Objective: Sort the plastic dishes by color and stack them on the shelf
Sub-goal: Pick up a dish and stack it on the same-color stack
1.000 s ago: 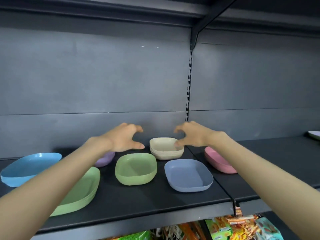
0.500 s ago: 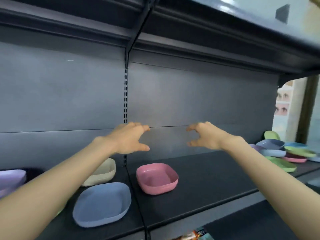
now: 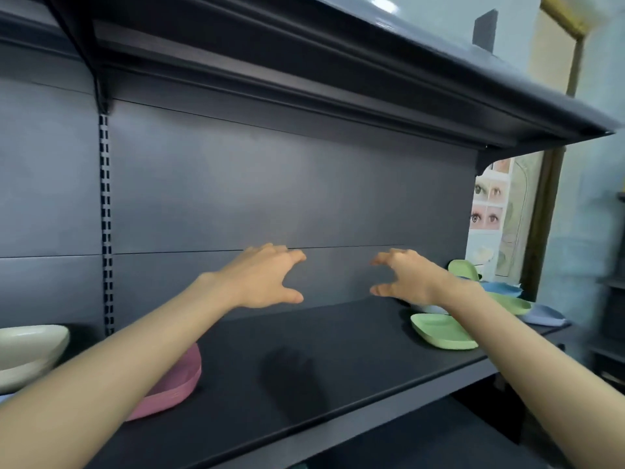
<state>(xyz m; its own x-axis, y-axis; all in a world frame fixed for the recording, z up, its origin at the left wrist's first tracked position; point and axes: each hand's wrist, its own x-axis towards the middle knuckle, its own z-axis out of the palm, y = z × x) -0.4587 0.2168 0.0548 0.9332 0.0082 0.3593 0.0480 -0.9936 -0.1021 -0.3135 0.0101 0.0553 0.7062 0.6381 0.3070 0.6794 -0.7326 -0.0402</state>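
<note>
My left hand and my right hand hover above the dark shelf, both empty with fingers spread and curved. A pink dish lies at the lower left, partly behind my left forearm. A cream dish sits at the far left edge. At the right end lies a jumble of dishes: a green dish nearest, another green dish behind it, a blue dish, a tilted green dish and a grey-blue dish. My right wrist hides part of that pile.
An upper shelf overhangs the work area. A slotted upright divides the back panel at the left. A poster with pictures of eyes hangs on the wall beyond the shelf's right end.
The view has swung to the right along the shelf. The sorted dishes have slid off to the left and the mixed pile at the right end has come closer. Both hands stay empty.
</note>
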